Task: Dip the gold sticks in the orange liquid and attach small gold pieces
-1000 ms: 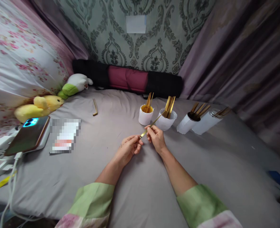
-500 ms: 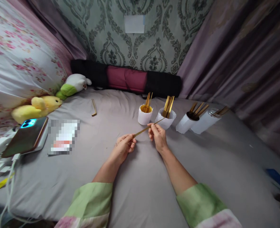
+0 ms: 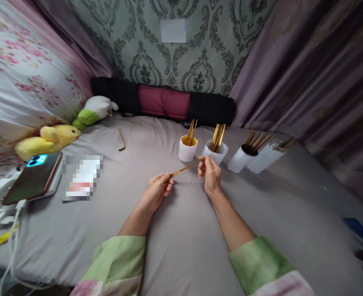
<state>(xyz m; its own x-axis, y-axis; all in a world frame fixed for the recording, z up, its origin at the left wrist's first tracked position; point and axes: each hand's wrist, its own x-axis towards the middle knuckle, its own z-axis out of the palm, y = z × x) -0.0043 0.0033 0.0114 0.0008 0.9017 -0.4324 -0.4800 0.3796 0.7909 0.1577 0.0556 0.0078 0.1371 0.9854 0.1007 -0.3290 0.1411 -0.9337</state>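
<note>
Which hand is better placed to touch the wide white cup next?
Probably the right hand: it pinches the gold stick close to that cup. The left hand holds the stick's other end, farther away.

This looks like a home, probably a bedroom: plush toys [image 3: 60, 137] lie near the far left corner of a grey sheet [image 3: 181, 234], beside a floral curtain [image 3: 35, 78]; damask wallpaper [image 3: 144, 70] backs the far edge.
</note>
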